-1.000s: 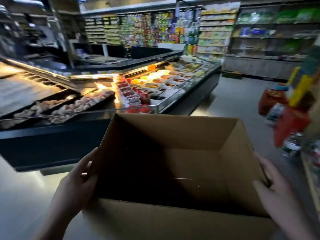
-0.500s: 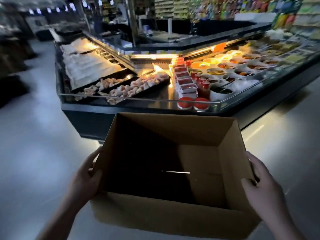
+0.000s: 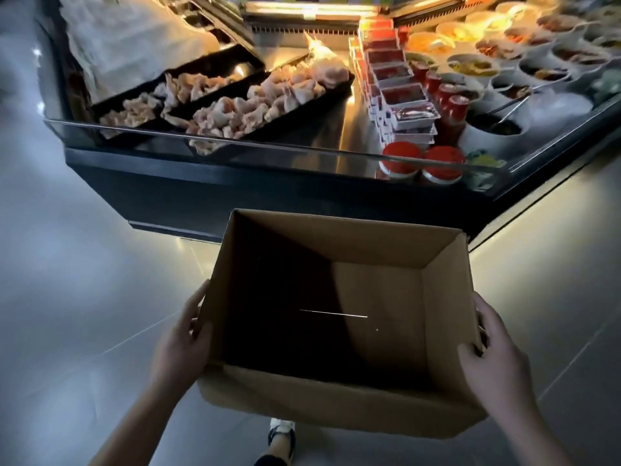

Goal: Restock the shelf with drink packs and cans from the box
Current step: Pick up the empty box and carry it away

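Observation:
An open brown cardboard box (image 3: 339, 412) hangs in front of me above the floor, held between both hands. Its inside is bare, with only the dark bottom and a thin bright slit showing. My left hand (image 3: 183, 344) grips the box's left wall, fingers wrapped over the edge. On the right wall, my right hand (image 3: 494, 361) clamps the upper corner. No drink packs, cans or drink shelf are in view.
A chilled display counter (image 3: 268, 200) with a glass front rim stands straight ahead, holding black trays of raw meat (image 3: 235, 105), red-lidded tubs (image 3: 420, 163) and white bowls (image 3: 497, 129). Grey tiled floor (image 3: 84, 280) spreads left and right. My shoe (image 3: 281, 438) shows below the box.
The view has swung left and tipped downward, and the counter has come closer. The far shelves have left the frame. Both hands keep the same grip on the box.

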Action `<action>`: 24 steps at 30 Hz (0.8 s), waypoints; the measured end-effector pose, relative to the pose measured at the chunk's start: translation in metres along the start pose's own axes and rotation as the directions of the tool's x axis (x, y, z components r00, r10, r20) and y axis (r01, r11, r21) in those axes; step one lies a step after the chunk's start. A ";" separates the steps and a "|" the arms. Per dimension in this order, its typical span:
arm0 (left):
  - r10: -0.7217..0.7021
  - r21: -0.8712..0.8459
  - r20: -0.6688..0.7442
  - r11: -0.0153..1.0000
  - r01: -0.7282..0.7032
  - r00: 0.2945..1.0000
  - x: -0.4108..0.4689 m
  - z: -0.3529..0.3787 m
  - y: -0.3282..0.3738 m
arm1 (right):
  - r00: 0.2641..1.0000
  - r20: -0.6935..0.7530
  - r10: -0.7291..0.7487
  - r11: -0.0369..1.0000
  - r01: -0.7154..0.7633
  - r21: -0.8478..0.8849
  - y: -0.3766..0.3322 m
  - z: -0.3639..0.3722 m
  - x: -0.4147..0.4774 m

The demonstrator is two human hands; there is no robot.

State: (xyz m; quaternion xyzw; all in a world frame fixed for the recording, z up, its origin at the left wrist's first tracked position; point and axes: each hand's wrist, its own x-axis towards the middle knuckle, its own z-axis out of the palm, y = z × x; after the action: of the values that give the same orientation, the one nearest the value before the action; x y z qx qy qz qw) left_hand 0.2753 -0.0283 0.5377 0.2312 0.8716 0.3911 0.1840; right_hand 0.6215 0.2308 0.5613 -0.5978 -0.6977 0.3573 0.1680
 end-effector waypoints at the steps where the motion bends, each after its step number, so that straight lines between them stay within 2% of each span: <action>1: 0.000 0.008 0.017 1.000 0.000 1.000 0.019 0.006 -0.011 | 1.000 0.005 0.025 1.000 -0.025 -0.007 -0.002 0.018 0.011; 7: -0.047 0.138 0.108 0.990 0.031 0.993 0.108 0.055 -0.088 | 0.990 0.010 0.139 0.988 -0.138 -0.070 0.020 0.125 0.074; 10: -0.141 0.250 0.141 0.963 0.103 0.980 0.138 0.094 -0.140 | 0.980 0.074 0.184 0.979 -0.175 -0.105 0.059 0.182 0.108; 15: -0.239 0.337 0.170 0.926 0.172 0.956 0.181 0.181 -0.231 | 0.941 0.129 0.314 0.945 -0.297 -0.134 0.145 0.283 0.170; 21: -0.276 0.258 0.235 0.942 0.214 0.932 0.229 0.292 -0.340 | 0.919 0.186 0.348 0.928 -0.309 -0.207 0.252 0.392 0.233; 24: -0.290 0.165 0.253 0.953 0.255 0.923 0.253 0.338 -0.381 | 0.911 0.195 0.363 0.923 -0.322 -0.212 0.294 0.434 0.257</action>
State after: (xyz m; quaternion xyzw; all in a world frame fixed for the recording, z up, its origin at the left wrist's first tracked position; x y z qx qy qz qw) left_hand 0.1369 0.0883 -0.0016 0.1709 0.8848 0.2686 0.3403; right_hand 0.4858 0.3561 0.0077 -0.6781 -0.6252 0.3851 -0.0327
